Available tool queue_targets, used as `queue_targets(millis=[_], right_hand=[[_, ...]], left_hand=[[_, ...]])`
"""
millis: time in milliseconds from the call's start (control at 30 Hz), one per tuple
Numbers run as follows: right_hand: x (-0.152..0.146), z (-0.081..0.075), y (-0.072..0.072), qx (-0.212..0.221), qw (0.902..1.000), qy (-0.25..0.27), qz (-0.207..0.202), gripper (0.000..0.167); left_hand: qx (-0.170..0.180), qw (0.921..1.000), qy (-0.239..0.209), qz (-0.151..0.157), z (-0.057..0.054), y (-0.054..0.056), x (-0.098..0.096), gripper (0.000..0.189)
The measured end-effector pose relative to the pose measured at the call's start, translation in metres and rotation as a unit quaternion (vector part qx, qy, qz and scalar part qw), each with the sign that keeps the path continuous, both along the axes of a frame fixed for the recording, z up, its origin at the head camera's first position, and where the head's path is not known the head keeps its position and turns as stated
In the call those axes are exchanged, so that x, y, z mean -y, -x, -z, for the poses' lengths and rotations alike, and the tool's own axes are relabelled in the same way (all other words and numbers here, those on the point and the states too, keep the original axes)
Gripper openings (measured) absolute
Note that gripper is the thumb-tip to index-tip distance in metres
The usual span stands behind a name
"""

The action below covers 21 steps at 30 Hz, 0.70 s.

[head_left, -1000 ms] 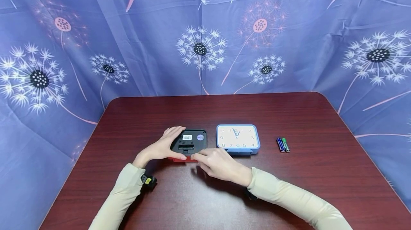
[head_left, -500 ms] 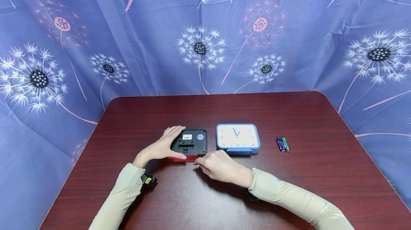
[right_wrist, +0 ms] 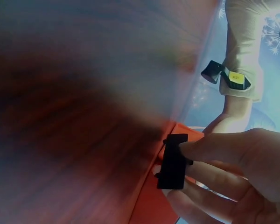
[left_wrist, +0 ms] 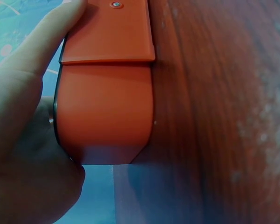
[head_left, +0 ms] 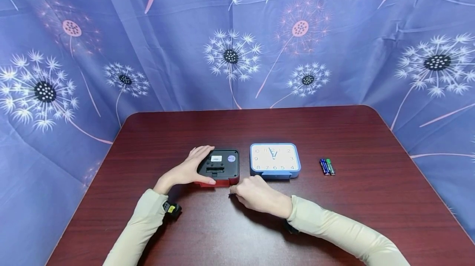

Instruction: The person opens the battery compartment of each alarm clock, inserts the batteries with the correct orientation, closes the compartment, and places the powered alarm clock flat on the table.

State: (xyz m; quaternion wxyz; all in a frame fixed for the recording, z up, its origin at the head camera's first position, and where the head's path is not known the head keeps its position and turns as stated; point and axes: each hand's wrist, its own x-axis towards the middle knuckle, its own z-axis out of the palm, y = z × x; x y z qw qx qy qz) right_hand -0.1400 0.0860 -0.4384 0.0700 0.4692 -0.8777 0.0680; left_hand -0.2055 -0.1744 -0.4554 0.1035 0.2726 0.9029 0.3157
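A red clock (head_left: 229,172) lies face down on the table, its black back upward with a small battery slot uncovered. My left hand (head_left: 185,170) holds it from the left side, thumb along the near edge and fingers over the far edge. In the left wrist view the clock's red casing (left_wrist: 105,105) stands beside the thumb. Just off the clock's near right corner, my right hand (head_left: 257,194) pinches a small black battery cover (right_wrist: 172,163) between thumb and fingers.
A blue clock (head_left: 274,158) lies face up to the right of the red one. Farther right are two small batteries, one blue (head_left: 324,167) and one green (head_left: 330,167), side by side. The dark red table (head_left: 259,128) ends at a patterned blue curtain (head_left: 178,51).
The right hand has drawn away from the red clock's near edge, slightly right and toward the person, bringing the battery cover off with it. The left hand stays put on the clock.
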Motion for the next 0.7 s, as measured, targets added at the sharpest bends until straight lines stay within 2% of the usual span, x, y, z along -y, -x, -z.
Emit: queue_targets(millis=[367,700], right_hand=[[0.0,0.0014,0.0015,0.036,0.9991,-0.016,0.015,0.016],[0.0008,0.0016,0.003,0.044,0.9984,-0.021,0.029,0.019]], left_hand=[[0.003,1.0,0.0,-0.001,0.0009,-0.0003,0.0006,0.106],[0.008,1.0,-0.002,-0.003,0.0011,-0.0001,0.0007,0.107]])
